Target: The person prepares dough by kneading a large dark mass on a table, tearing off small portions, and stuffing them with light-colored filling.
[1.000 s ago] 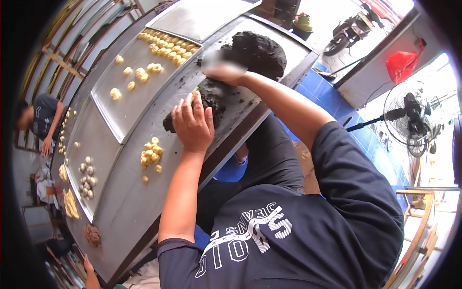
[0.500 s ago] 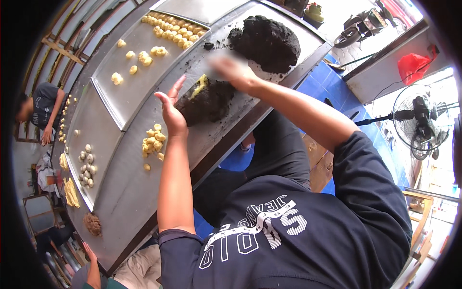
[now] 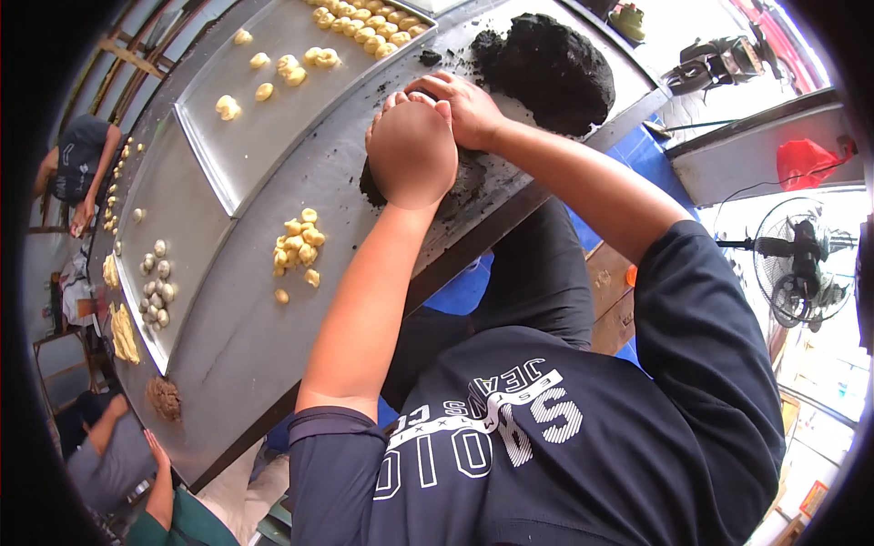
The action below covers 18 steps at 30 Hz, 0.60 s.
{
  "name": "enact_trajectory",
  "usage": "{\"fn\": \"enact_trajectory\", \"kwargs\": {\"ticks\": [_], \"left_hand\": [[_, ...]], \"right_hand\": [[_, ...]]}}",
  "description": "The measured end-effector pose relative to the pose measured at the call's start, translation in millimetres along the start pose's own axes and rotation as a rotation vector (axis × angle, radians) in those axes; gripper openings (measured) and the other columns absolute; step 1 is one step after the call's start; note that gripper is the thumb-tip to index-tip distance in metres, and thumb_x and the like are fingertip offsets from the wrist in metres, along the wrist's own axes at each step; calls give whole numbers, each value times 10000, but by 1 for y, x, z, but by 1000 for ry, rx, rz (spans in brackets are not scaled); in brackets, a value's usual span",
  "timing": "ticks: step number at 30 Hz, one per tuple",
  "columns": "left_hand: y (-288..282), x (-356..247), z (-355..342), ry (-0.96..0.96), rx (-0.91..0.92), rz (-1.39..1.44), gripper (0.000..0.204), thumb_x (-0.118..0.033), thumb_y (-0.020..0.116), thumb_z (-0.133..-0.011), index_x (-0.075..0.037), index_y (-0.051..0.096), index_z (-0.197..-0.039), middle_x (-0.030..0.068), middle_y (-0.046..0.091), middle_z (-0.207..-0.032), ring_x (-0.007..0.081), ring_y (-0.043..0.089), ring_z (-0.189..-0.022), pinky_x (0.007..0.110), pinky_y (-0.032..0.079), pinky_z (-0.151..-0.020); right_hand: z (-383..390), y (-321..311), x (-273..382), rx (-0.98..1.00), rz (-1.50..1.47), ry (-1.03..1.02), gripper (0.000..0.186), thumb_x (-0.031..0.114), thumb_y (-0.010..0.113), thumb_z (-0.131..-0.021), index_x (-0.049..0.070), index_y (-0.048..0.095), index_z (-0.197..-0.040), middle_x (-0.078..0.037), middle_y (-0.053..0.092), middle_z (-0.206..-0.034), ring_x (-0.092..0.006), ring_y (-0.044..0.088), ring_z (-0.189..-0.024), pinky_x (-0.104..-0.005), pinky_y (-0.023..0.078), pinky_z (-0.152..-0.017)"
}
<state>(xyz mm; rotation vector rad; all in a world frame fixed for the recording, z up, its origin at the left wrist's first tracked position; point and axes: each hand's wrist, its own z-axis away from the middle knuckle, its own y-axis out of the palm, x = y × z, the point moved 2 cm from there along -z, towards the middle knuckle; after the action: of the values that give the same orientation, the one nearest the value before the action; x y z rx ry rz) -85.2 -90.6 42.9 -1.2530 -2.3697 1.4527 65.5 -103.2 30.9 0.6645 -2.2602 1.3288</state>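
Note:
Both my hands bear down on a lump of dark, almost black dough (image 3: 370,188) at the near edge of the metal table. My left hand (image 3: 414,150) lies over its top with the fingers curled forward; the back of this hand is blurred. Against it, on the far right side of the lump, my right hand (image 3: 467,111) curves its fingers round the dough. Most of the lump is hidden under the hands, and the yellow piece seen on it earlier does not show. Beyond the right hand sits a larger mound of dark dough (image 3: 555,77), with crumbs around it.
Small yellow dough pieces (image 3: 297,244) lie in a pile left of my forearm. A metal tray (image 3: 202,146) holds yellow dough balls, rows of them at its far end. Greyish balls (image 3: 157,296) and a brown lump (image 3: 164,399) are farther left. Other people stand around the table.
My left hand has gone from upright beside the dark dough to lying over it. My right hand, blurred before, has come down against the lump. The view has shifted slightly.

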Motion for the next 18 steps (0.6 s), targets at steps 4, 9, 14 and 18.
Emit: {"fn": "enact_trajectory", "kwargs": {"ticks": [4, 9, 14, 18], "left_hand": [[-46, 26, -23, -248, 115, 768, 670, -464, 411, -1229, 121, 617, -1483, 342, 679, -1480, 508, 601, -1436, 527, 447, -1242], [-42, 87, 23, -363, -114, 555, 638, -416, 391, -1243, 121, 599, -1516, 353, 637, -1534, 505, 574, -1467, 522, 434, -1259], [-37, 70, 54, -298, -11, 568, 631, -392, 404, -1243, 132, 540, -1566, 379, 571, -1591, 519, 523, -1516, 550, 397, -1290], [-19, 23, 38, -20, -111, 242, 614, -397, 424, -1237, 100, 542, -1578, 332, 584, -1592, 510, 543, -1484, 565, 397, -1282]], "right_hand": [[-49, -40, -25, 380, -342, 359, 570, 598, 557, -1134, 133, 867, -1247, -214, 794, -1273, -335, 730, -1226, -442, 540, -1122], [-103, 5, 40, 424, 437, 256, 557, 522, 535, -1140, 59, 843, -1165, -214, 820, -1258, -394, 799, -1114, -561, 628, -876], [-40, 41, 21, -112, 669, -136, 503, 524, 636, -1103, 51, 789, -1183, -252, 738, -1152, -440, 666, -1163, -647, 499, -970], [-58, 33, -4, -58, 610, -53, 602, 606, 550, -1124, 74, 804, -1250, -297, 724, -1329, -452, 640, -1314, -639, 477, -1114]]}}
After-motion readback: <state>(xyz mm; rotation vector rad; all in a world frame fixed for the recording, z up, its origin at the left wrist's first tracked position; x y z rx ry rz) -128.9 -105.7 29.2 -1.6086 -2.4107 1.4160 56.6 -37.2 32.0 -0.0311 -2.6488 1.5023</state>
